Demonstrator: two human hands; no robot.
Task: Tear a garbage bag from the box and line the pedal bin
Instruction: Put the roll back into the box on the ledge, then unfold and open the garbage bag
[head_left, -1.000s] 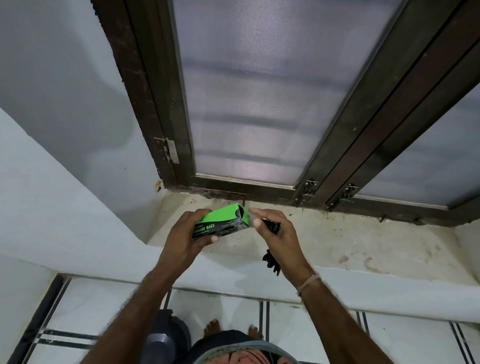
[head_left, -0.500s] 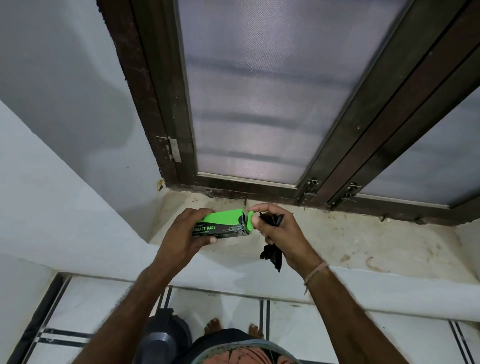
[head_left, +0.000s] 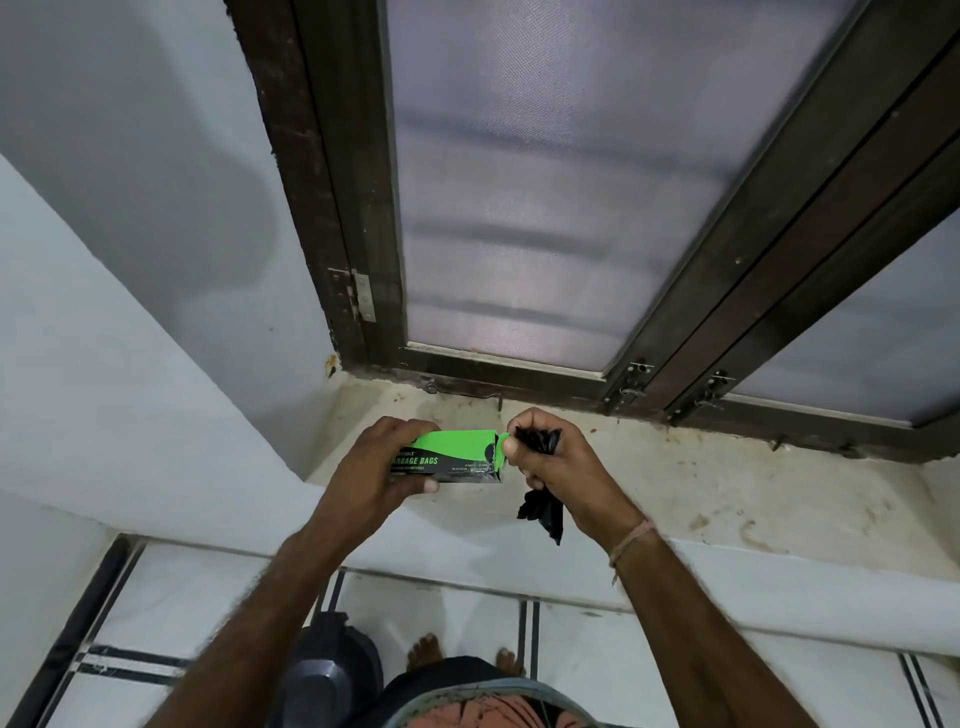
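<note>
My left hand (head_left: 374, 470) wraps closed around the green box (head_left: 457, 457), steadying it above the sill (head_left: 727, 499). At its 3 o'clock end, my right hand (head_left: 558, 467) clenches the black bag (head_left: 543, 512), and its fingers (head_left: 511, 446) press the flap (head_left: 502, 457), probably to close it. The pedal bin (head_left: 332, 670) waits at 6 o'clock.

Green-black box (head_left: 457, 460) level, end flap open; black bag (head_left: 543, 512) crumpled.
</note>
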